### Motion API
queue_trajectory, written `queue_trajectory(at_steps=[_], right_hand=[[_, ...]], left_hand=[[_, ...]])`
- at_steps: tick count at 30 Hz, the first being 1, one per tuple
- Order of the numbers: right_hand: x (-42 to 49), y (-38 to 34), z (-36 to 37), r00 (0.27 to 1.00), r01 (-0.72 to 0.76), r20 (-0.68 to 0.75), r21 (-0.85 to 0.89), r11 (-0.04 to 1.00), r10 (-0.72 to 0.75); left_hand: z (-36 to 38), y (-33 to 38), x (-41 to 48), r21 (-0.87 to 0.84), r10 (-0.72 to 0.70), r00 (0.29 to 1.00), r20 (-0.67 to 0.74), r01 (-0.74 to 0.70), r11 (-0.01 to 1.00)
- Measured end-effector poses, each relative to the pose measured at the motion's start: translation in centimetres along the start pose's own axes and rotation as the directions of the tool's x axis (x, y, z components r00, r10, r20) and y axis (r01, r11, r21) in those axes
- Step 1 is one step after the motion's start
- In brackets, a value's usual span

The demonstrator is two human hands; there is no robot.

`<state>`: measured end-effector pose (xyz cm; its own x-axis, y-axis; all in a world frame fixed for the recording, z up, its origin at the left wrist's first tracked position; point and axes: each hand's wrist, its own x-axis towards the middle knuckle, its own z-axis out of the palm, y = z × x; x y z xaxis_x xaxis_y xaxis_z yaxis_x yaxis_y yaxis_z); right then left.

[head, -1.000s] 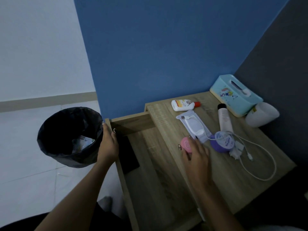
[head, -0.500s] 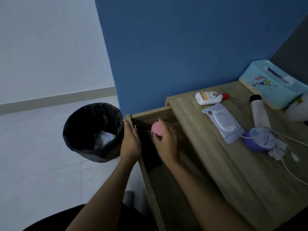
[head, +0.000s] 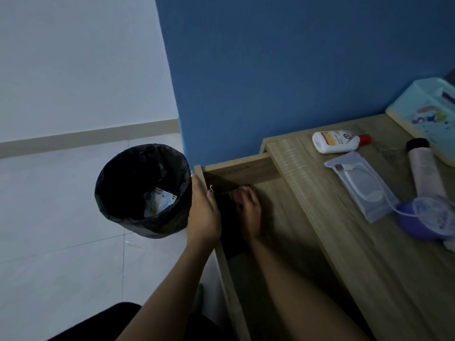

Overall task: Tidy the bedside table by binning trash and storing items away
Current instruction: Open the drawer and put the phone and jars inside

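Note:
The bedside table's drawer (head: 242, 169) stands pulled out. My left hand (head: 202, 214) grips its front edge beside the bin. My right hand (head: 249, 210) is down inside the drawer, fingers closed around a small pink round case (head: 236, 194) that is mostly hidden by them. A flat black object (head: 230, 238) lies in the drawer between my hands. On the tabletop (head: 369, 271) lie a white bottle with a red cap (head: 336, 142), a clear wipes pack (head: 362, 187), a white cable (head: 369, 196), a purple jar (head: 428, 219) and a pale tube (head: 425, 167).
A round bin with a black liner (head: 152, 230) stands on the tiled floor left of the drawer, with crumpled wrappers (head: 159, 201) inside. A light-blue tissue box (head: 424, 119) sits at the table's back right. A blue wall rises behind the table.
My right hand picked the pink case off the tabletop, carried it left and lowered it into the drawer. My left hand stayed on the drawer's front edge. The view shifted left.

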<state>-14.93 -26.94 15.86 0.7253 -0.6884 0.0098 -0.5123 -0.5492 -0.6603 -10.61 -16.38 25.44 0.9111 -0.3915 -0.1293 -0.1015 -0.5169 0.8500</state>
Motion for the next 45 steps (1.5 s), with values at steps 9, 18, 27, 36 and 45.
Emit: queue_trajectory(at_steps=[9,18,27,36,45], right_hand=[[-1.5,-4.7,-3.7,0.997,0.062,-0.053,-0.005,0.998,-0.062],[-5.5,-2.8,-21.5,0.875,0.034,-0.484,-0.005,0.999,-0.033],[-11.0,5.7,-28.5,0.763,-0.350,-0.617,-0.143,0.926,0.193],[-10.3,7.0,-28.2,0.806,-0.406,-0.524,-0.152,0.901,0.275],[-10.0,5.3,-29.7,0.800,-0.446,-0.459,-0.025,0.894,0.387]], left_hand=[[-1.0,-2.2,0.6,0.019,-0.007,1.000,0.016,0.007,1.000],[-0.7,0.0,0.3,0.110,0.025,0.998,0.051,-0.030,0.993],[-0.1,1.0,0.2,0.106,-0.048,0.994,0.098,0.038,0.994],[-1.1,0.9,0.0,0.104,-0.058,0.992,0.111,0.046,0.994],[-1.0,0.5,0.1,0.110,-0.047,0.995,0.090,0.037,0.993]])
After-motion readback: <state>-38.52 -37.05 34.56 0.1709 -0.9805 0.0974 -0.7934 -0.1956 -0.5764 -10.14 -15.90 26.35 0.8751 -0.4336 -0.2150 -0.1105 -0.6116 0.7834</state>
